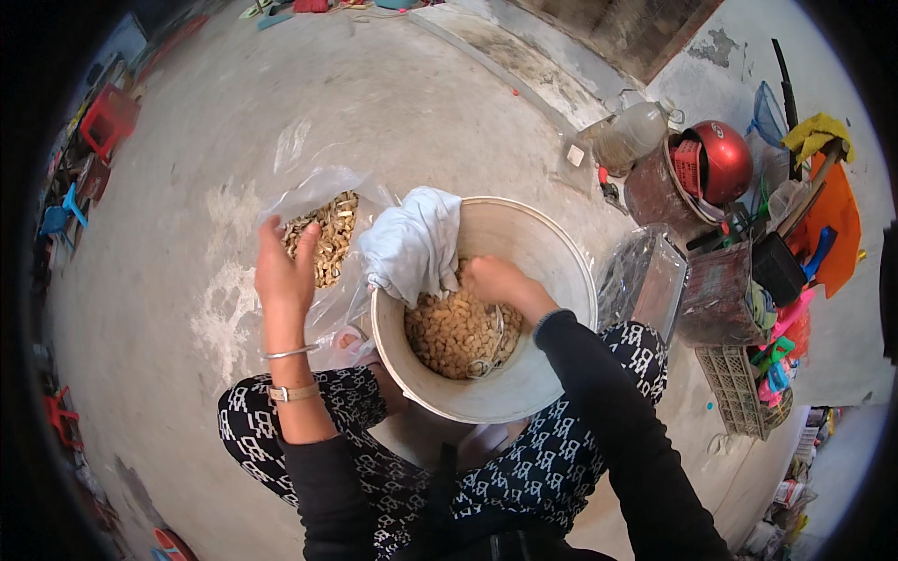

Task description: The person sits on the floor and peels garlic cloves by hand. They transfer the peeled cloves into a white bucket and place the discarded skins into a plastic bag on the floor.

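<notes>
A large pale bucket (pixel 484 415) stands between my knees, with a heap of unshelled peanuts (pixel 449 336) in its bottom. My right hand (pixel 499 280) is inside the bucket above the peanuts, its fingers curled; whether they hold anything is hidden. A thin pale loop of cord or wire (pixel 499 329) lies on the heap. Over the bucket's left rim hangs a light blue cloth (pixel 414 238). To the left, a clear plastic bag (pixel 330 179) lies spread on the floor with what look like peanut shells (pixel 337 238) in it. My left hand (pixel 286 270) is over its left side, fingers apart and empty.
On the right stand a brown bucket (pixel 652 186) with a red helmet (pixel 715 161), a large plastic jug (pixel 635 133), a box of tools (pixel 719 294) and a plastic crate (pixel 729 389). A red stool (pixel 109 119) is at the far left. Concrete floor (pixel 210 140) stretches ahead.
</notes>
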### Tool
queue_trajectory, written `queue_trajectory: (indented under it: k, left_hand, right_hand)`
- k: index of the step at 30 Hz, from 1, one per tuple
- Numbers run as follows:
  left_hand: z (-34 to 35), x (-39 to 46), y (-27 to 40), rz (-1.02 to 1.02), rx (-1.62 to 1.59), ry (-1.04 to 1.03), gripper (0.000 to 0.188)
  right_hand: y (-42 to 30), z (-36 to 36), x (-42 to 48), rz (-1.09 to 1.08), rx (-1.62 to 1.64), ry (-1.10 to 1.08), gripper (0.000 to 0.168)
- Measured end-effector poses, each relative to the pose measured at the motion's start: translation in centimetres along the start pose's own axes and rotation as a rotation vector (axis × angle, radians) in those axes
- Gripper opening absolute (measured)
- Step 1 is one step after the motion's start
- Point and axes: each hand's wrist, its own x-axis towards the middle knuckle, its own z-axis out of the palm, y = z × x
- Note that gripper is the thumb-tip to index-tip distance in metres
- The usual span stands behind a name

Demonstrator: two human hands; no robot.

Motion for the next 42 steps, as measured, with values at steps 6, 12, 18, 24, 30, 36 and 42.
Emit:
queue_trajectory:
  k: [6, 12, 18, 24, 30, 36, 42]
  left_hand:
    - [1.5, -2.0, 3.5, 0.188, -0.153, -0.226, 0.036]
    - [3.3, -3.2, 4.5, 0.223, -0.107, -0.368, 0.028]
    - [3.8, -3.5, 5.2, 0.204, -0.051, -0.374, 0.027]
    - [3.2, -3.8, 5.9, 0.326, -0.164, -0.120, 0.020]
    - [0.8, -5.6, 8.5, 0.302, -0.385, -0.223, 0.010]
    - [1.9, -8.5, 9.2, 0.230, -0.510, -0.648, 0.014]
    - [2.3, -8.6, 9.5, -0.066, -0.773, -0.756, 0.008]
  right_hand:
    - [1.8, 4.9, 3.0, -0.045, -0.296, -0.142, 0.026]
    - [3.3, 8.2, 3.9, -0.068, -0.222, -0.066, 0.027]
    - [4.4, 8.0, 2.0, -0.043, -0.245, -0.002, 0.017]
    - [2.6, 0.4, 1.4, 0.161, 0.542, -0.253, 0.015]
    - [-2.0, -8.2, -5.5, -0.101, 0.912, -0.268, 0.017]
    - [-4.2, -6.7, -10.1, -0.381, 1.131, 0.048, 0.017]
    - [-3.5, -5.2, -9.8, -0.365, 1.459, 0.195, 0.025]
